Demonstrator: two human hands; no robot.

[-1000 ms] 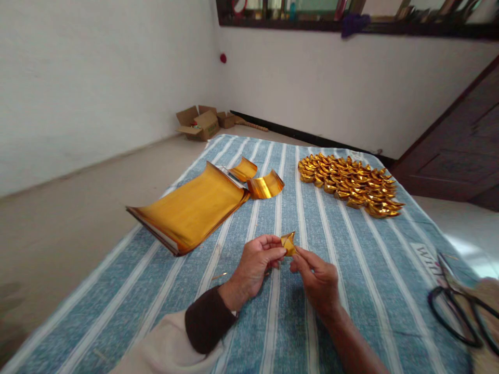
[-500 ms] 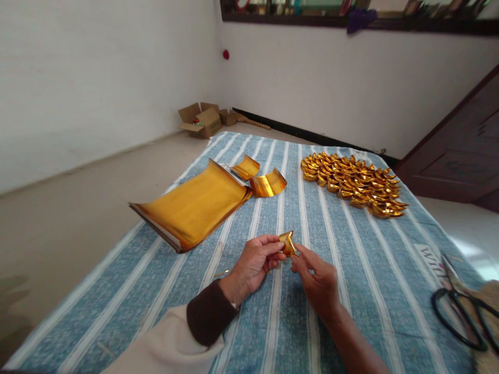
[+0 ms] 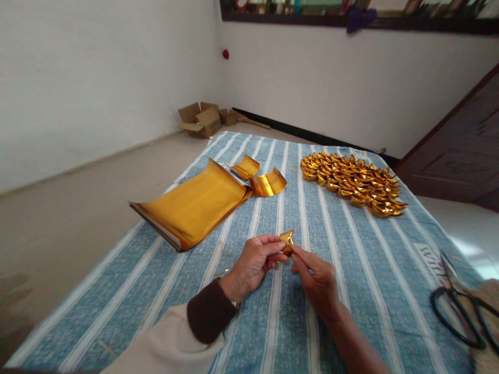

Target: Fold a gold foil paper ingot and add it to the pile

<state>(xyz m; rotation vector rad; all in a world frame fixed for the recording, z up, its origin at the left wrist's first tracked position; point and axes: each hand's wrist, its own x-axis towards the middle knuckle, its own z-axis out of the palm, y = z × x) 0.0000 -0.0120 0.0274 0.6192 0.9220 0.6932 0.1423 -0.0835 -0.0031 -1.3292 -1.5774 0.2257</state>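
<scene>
Between my hands is a small piece of folded gold foil paper (image 3: 287, 238), raised a little over the striped cloth. My left hand (image 3: 255, 262) pinches its left side between thumb and fingers. From the right, my right hand (image 3: 315, 275) presses its thumb and forefinger on the paper's lower right edge; the fingertips partly hide it. Beyond my left hand lies a stack of gold paper sheets (image 3: 195, 202). Two curled gold paper pieces (image 3: 268, 183) rest at the stack's far right corner. A cluster of folded gold paper ingots (image 3: 351, 182) sits at the back right.
Blue-and-white striped cloth (image 3: 230, 322) covers the table. Black-handled scissors (image 3: 460, 311) lie at the right edge, by a brownish rough-textured thing (image 3: 489, 296). An open cardboard box (image 3: 202, 122) stands on the floor beyond. A dark wooden panel (image 3: 456, 145) is at the right.
My right fingertips have shifted slightly left and up onto the folded paper, covering more of its lower right edge. The left hand keeps its pinch almost unmoved.
</scene>
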